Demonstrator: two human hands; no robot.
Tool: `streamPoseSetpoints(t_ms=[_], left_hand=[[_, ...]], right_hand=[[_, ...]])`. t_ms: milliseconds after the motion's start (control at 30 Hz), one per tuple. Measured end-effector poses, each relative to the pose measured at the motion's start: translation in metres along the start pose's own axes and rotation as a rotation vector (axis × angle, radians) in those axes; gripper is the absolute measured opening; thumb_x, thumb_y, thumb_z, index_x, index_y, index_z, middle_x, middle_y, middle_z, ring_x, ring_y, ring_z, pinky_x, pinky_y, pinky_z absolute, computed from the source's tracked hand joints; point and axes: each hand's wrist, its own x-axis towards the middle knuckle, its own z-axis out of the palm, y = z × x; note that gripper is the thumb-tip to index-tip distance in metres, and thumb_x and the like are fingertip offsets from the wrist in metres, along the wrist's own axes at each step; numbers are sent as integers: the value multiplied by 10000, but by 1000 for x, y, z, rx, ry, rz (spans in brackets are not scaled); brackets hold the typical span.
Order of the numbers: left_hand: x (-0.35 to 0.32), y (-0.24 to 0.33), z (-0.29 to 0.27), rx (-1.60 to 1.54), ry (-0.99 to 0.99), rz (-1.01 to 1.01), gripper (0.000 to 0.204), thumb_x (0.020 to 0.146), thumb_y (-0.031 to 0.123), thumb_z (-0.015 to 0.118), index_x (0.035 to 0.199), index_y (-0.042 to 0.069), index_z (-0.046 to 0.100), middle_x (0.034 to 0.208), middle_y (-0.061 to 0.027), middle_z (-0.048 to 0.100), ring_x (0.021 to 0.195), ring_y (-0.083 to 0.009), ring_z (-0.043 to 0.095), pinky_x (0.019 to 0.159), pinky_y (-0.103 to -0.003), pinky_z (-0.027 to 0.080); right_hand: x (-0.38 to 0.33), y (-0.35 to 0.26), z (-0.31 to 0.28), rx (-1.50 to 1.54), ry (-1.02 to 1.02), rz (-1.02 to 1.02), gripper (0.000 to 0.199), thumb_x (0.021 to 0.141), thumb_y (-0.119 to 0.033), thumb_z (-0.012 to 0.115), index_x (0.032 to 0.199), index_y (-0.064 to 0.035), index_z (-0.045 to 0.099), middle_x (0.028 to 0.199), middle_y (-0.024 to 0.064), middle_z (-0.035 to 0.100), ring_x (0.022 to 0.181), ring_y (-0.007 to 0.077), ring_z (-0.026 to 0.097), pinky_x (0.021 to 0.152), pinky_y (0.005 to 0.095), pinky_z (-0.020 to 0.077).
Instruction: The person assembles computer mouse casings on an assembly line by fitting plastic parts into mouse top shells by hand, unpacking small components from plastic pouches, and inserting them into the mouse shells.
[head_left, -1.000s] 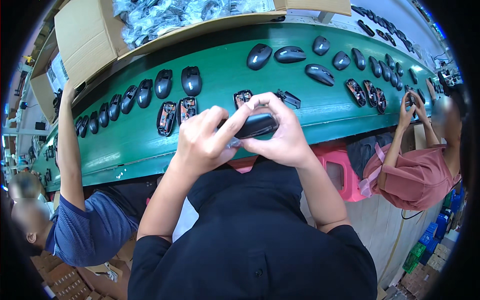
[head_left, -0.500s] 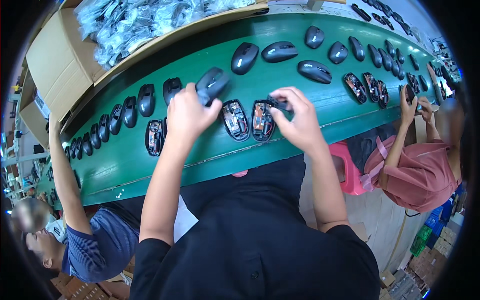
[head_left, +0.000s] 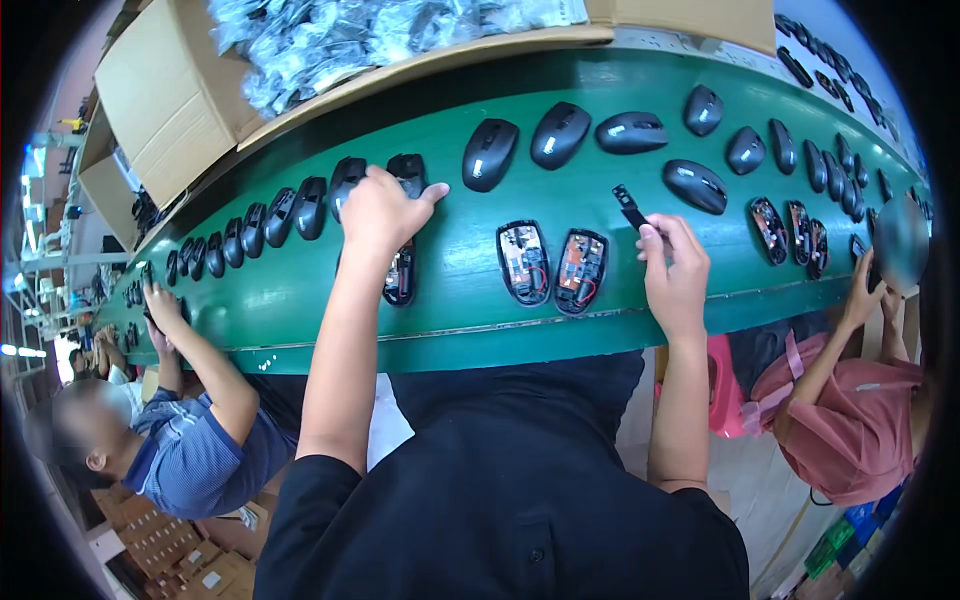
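L hand point(head_left: 388, 215) was near centre-left of frame, over the nearer edge of two dark mouse shells at the end of the long L row: one shell point(head_left: 405, 168) behind the hand, the other point(head_left: 346, 182) just beside it. Its thumb stuck out to the R, spread from the curled fingers; fingertips were hidden, so couldn't tell if they gripped or touched a shell.

R hand point(head_left: 677, 268), right of centre, pinched a slim black strip point(head_left: 628, 207) btwn thumb and fingers, its slotted end pointing to upper L, held above the green table point(head_left: 450, 255).

Two opened mouse bases lay mid-frame btwn the hands, circuitry up: L one point(head_left: 523, 262), R one point(head_left: 582, 270), v. close together. A third base point(head_left: 400, 278) was partly hidden by the L wrist.

More closed mice point(head_left: 490, 155) were spread across upper centre & upper R. Carton point(head_left: 165, 110) w/ clear plastic bags point(head_left: 340, 45) stood upper L. Co-workers sat at both sides of frame.
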Motion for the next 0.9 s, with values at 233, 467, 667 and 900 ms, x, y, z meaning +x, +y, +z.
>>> streamPoseSetpoints(t_ms=[233, 467, 667, 900], left_hand=[[-29, 0, -26, -272, 188, 160, 595, 704, 376, 776, 1093, -61, 668, 853, -257, 738, 822, -424, 743, 782, -485, 590], [-94, -2, -64, -660, 289, 486, 520, 703, 252, 840, 1110, 8, 626, 788, -200, 723, 704, -378, 738, 664, -435, 579], [-130, -15, -75, -599, 272, 634, 544, 698, 252, 869, 1120, 21, 613, 856, -206, 730, 766, -391, 745, 700, -447, 590], [-148, -24, -53, -665, 259, 616, 551, 679, 177, 824, 1151, -3, 603, 838, -203, 712, 771, -374, 746, 713, -407, 587]], right_hand=[[14, -80, 16, 834, -111, 128, 220, 964, 67, 690, 1182, 38, 699, 991, 85, 710, 848, 123, 701, 698, 244, 587], [14, -143, 30, 968, -196, 113, 301, 914, -18, 816, 1191, 24, 706, 1007, 96, 744, 870, 97, 713, 666, 233, 576], [3, -175, 22, 821, -156, 150, 352, 886, -15, 837, 1180, 53, 657, 946, 112, 758, 719, 67, 684, 612, 212, 551], [-28, -181, 41, 808, 7, 124, 259, 899, 2, 824, 1100, 70, 675, 936, 111, 754, 811, 101, 722, 667, 242, 598]])
